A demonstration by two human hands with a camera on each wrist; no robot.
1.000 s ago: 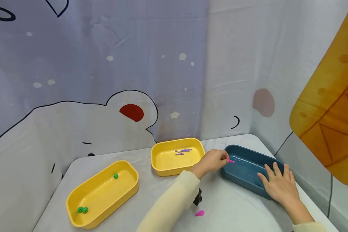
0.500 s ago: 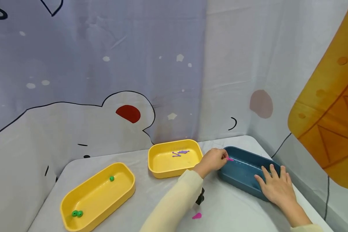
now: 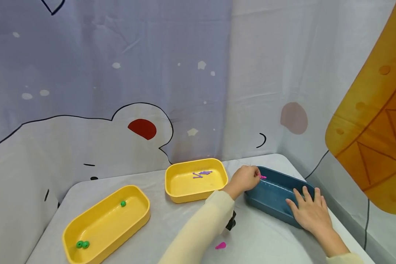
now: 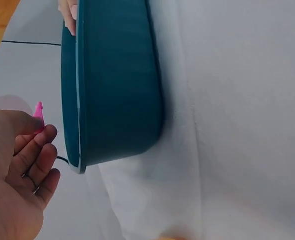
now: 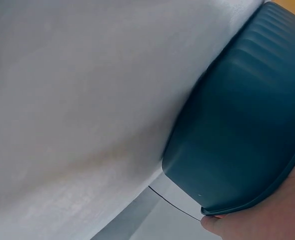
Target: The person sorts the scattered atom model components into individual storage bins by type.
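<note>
My left hand [image 3: 245,178] pinches a small pink piece [image 3: 263,177] between thumb and forefinger, over the far left end of the dark teal tray [image 3: 272,196]. In the left wrist view, the pink piece [image 4: 39,115] has a narrow, knobbed tip, and the other fingers are loosely bent. Spread fingers of my right hand [image 3: 311,213] rest on the near right end of that tray. From the right wrist, part of the right hand [image 5: 267,215] shows at the tray's rim [image 5: 252,204]. Another pink piece [image 3: 220,245], teardrop-shaped, lies on the white cloth.
A yellow tray [image 3: 181,196] at the back holds several thin purple sticks [image 3: 202,173]. Another yellow tray [image 3: 109,225], at left, has three green beads [image 3: 123,203]. A black object [image 3: 231,222] shows beside the left sleeve. Printed curtains stand behind the table.
My left hand, still pinching the pink piece, has shifted slightly right and back over the teal tray's end. The right hand stays on the tray. The head view has drifted a little right.
</note>
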